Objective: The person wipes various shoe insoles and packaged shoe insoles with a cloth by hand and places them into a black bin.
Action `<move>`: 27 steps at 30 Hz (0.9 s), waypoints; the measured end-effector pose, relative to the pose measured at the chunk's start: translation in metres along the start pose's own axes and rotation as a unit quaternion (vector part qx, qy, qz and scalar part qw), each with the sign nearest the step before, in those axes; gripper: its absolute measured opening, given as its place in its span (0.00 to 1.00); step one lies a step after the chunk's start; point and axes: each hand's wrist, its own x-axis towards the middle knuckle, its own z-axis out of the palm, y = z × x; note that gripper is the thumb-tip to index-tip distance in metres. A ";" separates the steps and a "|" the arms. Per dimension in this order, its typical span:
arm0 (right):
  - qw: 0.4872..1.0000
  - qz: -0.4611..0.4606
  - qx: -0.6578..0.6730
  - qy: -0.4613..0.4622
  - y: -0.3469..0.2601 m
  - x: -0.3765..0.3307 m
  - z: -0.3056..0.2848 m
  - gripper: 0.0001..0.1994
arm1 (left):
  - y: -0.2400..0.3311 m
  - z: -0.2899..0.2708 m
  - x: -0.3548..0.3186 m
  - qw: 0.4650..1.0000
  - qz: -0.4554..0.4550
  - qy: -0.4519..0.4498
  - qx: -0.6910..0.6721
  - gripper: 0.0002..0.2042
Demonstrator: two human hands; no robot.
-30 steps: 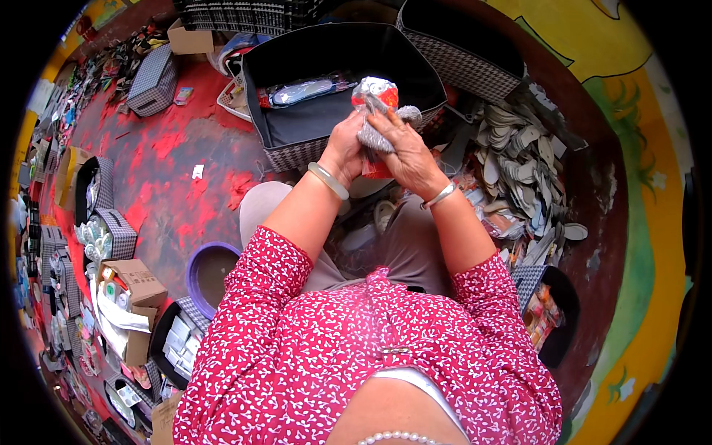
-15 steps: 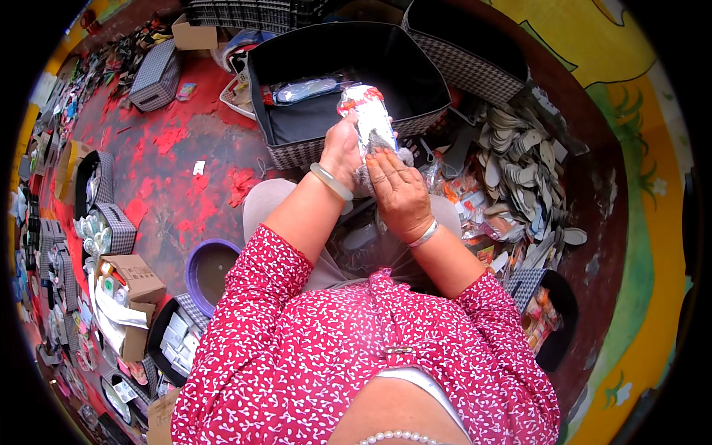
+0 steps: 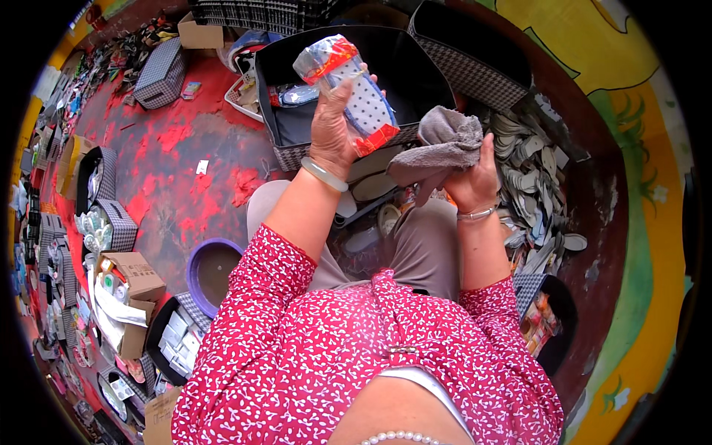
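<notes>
Your left hand point(image 3: 337, 126) is curled around the packet point(image 3: 368, 104), gripping its sides over the near wall of the bin point(image 3: 294, 157), apparently to leave the dotted face exposed. Your right hand point(image 3: 476, 178) is half closed on the bunched cloth point(image 3: 445, 141), apart from the packet, seemingly for an unobstructed view. Packet: glossy, oblong, red-ended film; cloth: grey, matte, limp.

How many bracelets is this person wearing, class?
2: a pale bangle at the wrist of the left hand, and a silvery bracelet at the wrist of the right hand.
</notes>
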 end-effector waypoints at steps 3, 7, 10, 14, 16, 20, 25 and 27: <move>0.999 0.031 0.021 0.000 0.011 0.003 0.003 0.30 | -0.006 0.008 -0.004 0.997 0.024 -0.044 0.060 0.19; 0.993 0.100 -0.061 -0.026 0.029 0.009 0.012 0.23 | -0.022 0.001 -0.013 0.980 0.008 -0.106 0.168 0.15; 0.986 0.116 -0.113 -0.029 0.040 0.017 0.013 0.19 | -0.039 -0.006 -0.016 0.944 0.074 -0.155 0.282 0.14; 0.975 0.125 -0.179 0.037 0.051 0.017 -0.007 0.13 | -0.045 -0.006 -0.020 0.966 0.054 -0.109 0.226 0.14; 0.962 0.165 -0.209 0.065 0.052 0.017 -0.010 0.10 | -0.043 -0.004 -0.020 0.977 0.056 -0.076 0.191 0.13; 0.943 0.226 -0.241 0.033 0.044 0.014 -0.015 0.10 | -0.036 0.001 -0.016 0.990 0.043 -0.003 0.133 0.15; 0.947 0.221 -0.227 0.046 0.045 0.007 -0.004 0.11 | -0.030 0.002 -0.015 0.995 0.013 0.011 0.095 0.15; 0.944 0.227 -0.231 0.057 0.044 0.005 0.005 0.11 | -0.028 0.004 -0.016 0.996 0.008 0.011 0.090 0.15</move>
